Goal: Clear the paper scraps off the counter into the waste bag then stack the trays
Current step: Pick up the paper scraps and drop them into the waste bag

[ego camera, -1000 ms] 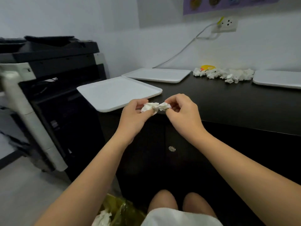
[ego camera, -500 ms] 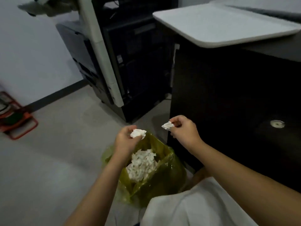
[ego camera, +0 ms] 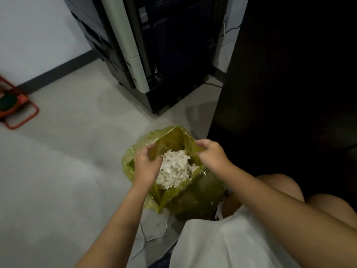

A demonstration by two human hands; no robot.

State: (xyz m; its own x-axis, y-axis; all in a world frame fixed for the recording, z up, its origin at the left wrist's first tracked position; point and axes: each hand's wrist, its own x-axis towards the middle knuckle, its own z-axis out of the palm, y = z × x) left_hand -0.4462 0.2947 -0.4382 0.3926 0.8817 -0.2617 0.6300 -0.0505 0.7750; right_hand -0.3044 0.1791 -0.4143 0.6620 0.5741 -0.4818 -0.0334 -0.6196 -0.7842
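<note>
A yellow-green waste bag stands open on the floor, beside the dark counter cabinet. It holds a heap of white paper scraps. My left hand curls over the bag's left rim, thumb and fingers closed on the plastic. At the right rim, my right hand pinches the edge. No loose scrap shows in either hand. The counter top and the trays are out of view.
A large black copier stands on the floor behind the bag, close to the cabinet. A red-framed object lies at the far left by the wall. My knees and white clothing fill the lower right.
The view dropped from the counter to the floor. Both hands carried a scrap down to the bag; the scraps have left my fingers and both hands are now at the bag's rim.
</note>
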